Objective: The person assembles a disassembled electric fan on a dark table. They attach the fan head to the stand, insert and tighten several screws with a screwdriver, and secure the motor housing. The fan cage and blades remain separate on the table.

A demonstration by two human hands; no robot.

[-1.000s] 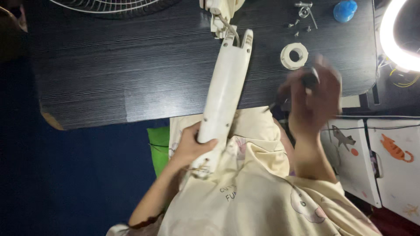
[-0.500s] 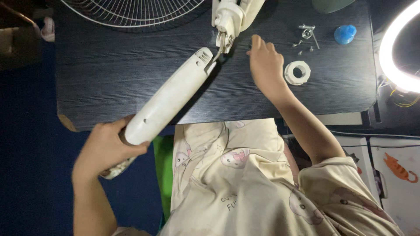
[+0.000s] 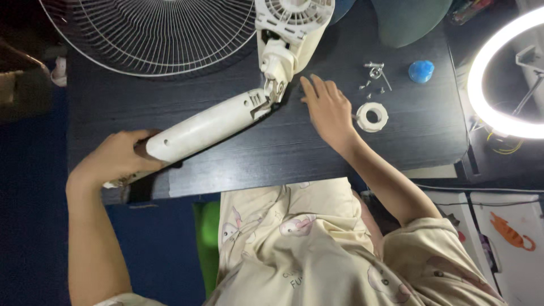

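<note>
My left hand [image 3: 116, 156] has its fingers wrapped around the low end of the cream fan stem [image 3: 207, 126], which lies on the dark tabletop [image 3: 272, 153] with its long axis running from 8 o'clock up to 2 o'clock, where it meets the motor housing [image 3: 286, 28]. My right hand [image 3: 327, 110] rests flat, fingers open, just beside the white plastic ring [image 3: 372, 117] at its 3 o'clock.

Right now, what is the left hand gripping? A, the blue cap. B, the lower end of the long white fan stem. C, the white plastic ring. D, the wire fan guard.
B: the left hand wraps the lower end of the fan stem, while the ring, blue cap and wire guard lie untouched on the table.
</note>
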